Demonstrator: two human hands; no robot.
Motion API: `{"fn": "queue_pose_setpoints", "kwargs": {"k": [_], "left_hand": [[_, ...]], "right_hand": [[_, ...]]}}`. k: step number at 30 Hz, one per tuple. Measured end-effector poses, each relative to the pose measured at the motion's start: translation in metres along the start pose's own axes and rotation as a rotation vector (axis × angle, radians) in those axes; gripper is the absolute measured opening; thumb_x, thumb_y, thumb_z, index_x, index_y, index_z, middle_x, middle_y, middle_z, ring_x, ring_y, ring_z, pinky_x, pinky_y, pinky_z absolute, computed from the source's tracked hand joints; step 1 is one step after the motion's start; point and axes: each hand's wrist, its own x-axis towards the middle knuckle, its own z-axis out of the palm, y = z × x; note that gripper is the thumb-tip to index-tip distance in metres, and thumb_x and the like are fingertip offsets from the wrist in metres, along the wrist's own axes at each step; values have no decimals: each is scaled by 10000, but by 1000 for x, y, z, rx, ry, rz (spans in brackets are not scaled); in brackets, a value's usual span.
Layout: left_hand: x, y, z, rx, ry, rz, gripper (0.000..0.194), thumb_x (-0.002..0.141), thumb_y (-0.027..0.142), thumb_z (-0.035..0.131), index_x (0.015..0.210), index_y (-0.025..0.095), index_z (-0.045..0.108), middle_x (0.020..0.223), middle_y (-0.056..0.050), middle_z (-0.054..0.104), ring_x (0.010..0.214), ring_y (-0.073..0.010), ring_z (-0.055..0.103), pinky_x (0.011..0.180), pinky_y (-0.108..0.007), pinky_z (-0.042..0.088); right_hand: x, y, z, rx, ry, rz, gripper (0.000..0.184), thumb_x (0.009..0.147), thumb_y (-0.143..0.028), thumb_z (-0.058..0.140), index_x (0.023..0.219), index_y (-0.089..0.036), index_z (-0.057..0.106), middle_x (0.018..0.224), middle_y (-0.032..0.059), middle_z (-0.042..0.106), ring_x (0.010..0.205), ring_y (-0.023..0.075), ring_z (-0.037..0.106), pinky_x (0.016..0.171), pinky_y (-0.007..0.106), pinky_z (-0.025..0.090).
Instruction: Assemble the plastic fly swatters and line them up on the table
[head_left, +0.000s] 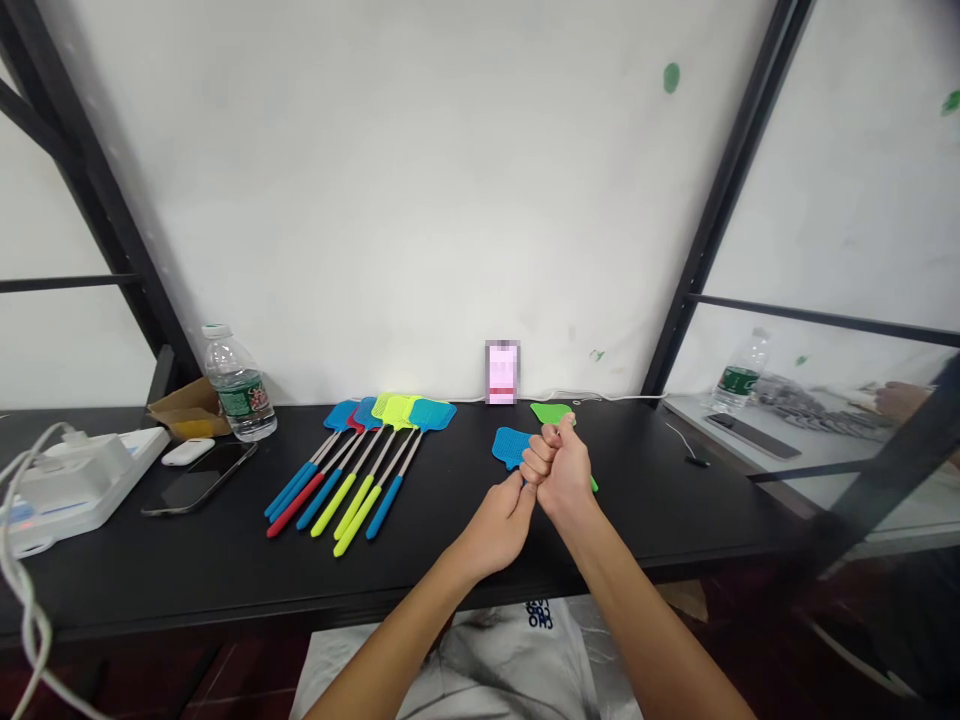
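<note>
My right hand (pixel 561 468) is closed in a fist around the handle of a green fly swatter (pixel 552 412), whose head lies on the black table (pixel 225 570) behind the hand. My left hand (pixel 501 522) is closed too, its fingers pinching at the base of the right fist, beside a blue fly swatter (pixel 511 446). What the left fingers hold is hidden. A row of several fly swatters (pixel 360 462) with blue, red and yellow handles lies fanned out to the left.
A water bottle (pixel 238 385), a cardboard piece (pixel 187 408), a dark phone (pixel 199 478), a white case (pixel 187 452) and a white box with cables (pixel 71 480) stand at left. A small pink device (pixel 502 372) leans on the wall. Another person's hand (pixel 904 400) works at far right.
</note>
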Motion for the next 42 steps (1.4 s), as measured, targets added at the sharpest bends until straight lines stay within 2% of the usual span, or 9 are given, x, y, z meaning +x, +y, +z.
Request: {"fn": "queue_pose_setpoints", "kwargs": {"k": [5, 8, 10, 14, 17, 22, 28, 37, 42], "left_hand": [[3, 0, -1, -420, -113, -248, 313, 899, 497, 405, 757, 228, 330, 562, 103, 261, 427, -58, 183, 405, -184, 164], [6, -4, -5, -347, -10, -256, 341, 890, 510, 417, 732, 218, 344, 557, 98, 284, 436, -57, 210, 421, -187, 181], [5, -5, -6, -213, 58, -181, 344, 901, 488, 410, 717, 198, 392, 579, 73, 358, 483, -69, 293, 467, -198, 249], [-2, -2, -3, 47, 86, 24, 368, 943, 451, 355, 821, 158, 540, 772, -4, 565, 703, -131, 472, 646, -244, 365], [-8, 2, -1, 122, 51, 37, 399, 957, 448, 314, 805, 155, 538, 759, -10, 577, 685, -136, 467, 635, -251, 356], [-9, 2, -2, -10, -47, -36, 431, 932, 541, 336, 728, 182, 457, 577, 45, 435, 546, -101, 377, 526, -229, 311], [-12, 5, -2, -315, -187, -258, 496, 870, 667, 359, 668, 218, 302, 500, 109, 248, 406, -44, 202, 403, -191, 182], [-25, 14, -4, -421, -226, -355, 578, 811, 736, 399, 586, 227, 246, 430, 120, 168, 341, -28, 124, 342, -202, 77], [-37, 14, -10, -423, -240, -391, 606, 789, 769, 390, 559, 221, 274, 407, 115, 181, 308, -27, 147, 328, -200, 86]], "right_hand": [[1, 0, -3, 15, -167, 38, 561, 897, -616, 442, 580, -205, 229, 500, -96, 102, 418, 68, 43, 351, 211, 109], [1, 8, -1, 1, -171, 26, 521, 906, -586, 461, 598, -196, 305, 513, -88, 175, 421, 67, 120, 364, 198, 192], [0, 13, 3, -14, -90, -18, 520, 907, -581, 462, 595, -195, 306, 514, -85, 189, 423, 67, 141, 367, 196, 208], [-6, 15, 6, -16, 77, -82, 563, 901, -636, 397, 580, -210, 217, 491, -98, 100, 411, 69, 52, 344, 208, 106], [-10, 11, 6, -21, 77, -43, 575, 884, -669, 388, 587, -213, 201, 480, -101, 95, 414, 69, 29, 347, 206, 77], [-17, 6, 7, -10, 43, -14, 576, 881, -670, 394, 589, -214, 198, 479, -102, 93, 418, 69, 20, 349, 205, 71], [-22, 3, 12, -8, 25, 15, 575, 887, -670, 378, 584, -213, 206, 466, -101, 98, 412, 71, 19, 345, 206, 70], [-34, 10, 24, -46, -23, 26, 590, 871, -693, 386, 581, -212, 204, 471, -100, 92, 411, 65, 10, 346, 203, 64], [-45, -26, 25, -57, -142, -61, 591, 883, -687, 365, 572, -217, 187, 482, -94, 91, 407, 67, 24, 352, 218, 82]]}}
